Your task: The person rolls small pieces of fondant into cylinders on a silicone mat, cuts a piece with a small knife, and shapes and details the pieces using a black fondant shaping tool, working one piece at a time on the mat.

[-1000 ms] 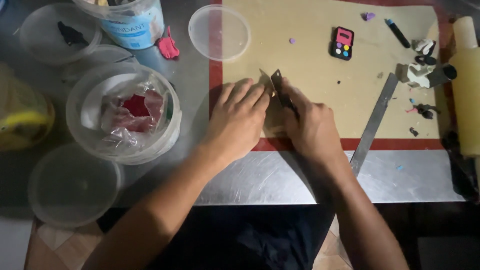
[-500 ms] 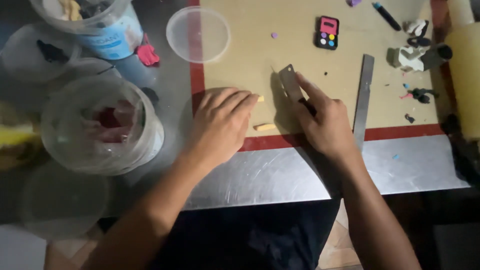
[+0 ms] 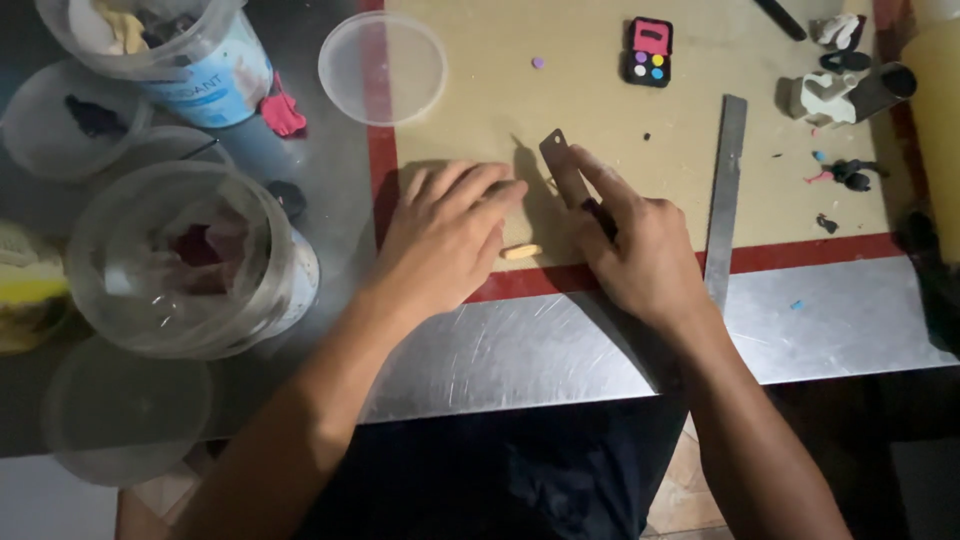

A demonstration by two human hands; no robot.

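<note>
My left hand (image 3: 445, 235) lies flat, palm down, on a tan mat (image 3: 560, 110) with a red border, fingers together. A small tan roll of clay (image 3: 521, 252) sticks out from under its fingertips. My right hand (image 3: 640, 250) grips a thin metal blade (image 3: 563, 168) by its dark handle, the blade pointing up and away from me over the mat, index finger along its edge.
A steel ruler (image 3: 725, 195) lies to the right of my right hand. A clear round lid (image 3: 382, 68), a small black block with coloured dots (image 3: 648, 52) and clay bits (image 3: 845, 172) sit on the mat. Clear plastic tubs (image 3: 180, 260) of clay stand at left.
The view shifted so the mat sits lower and nearer. My left hand stays flat over the clay roll; my right hand with the blade has drawn slightly apart from it.
</note>
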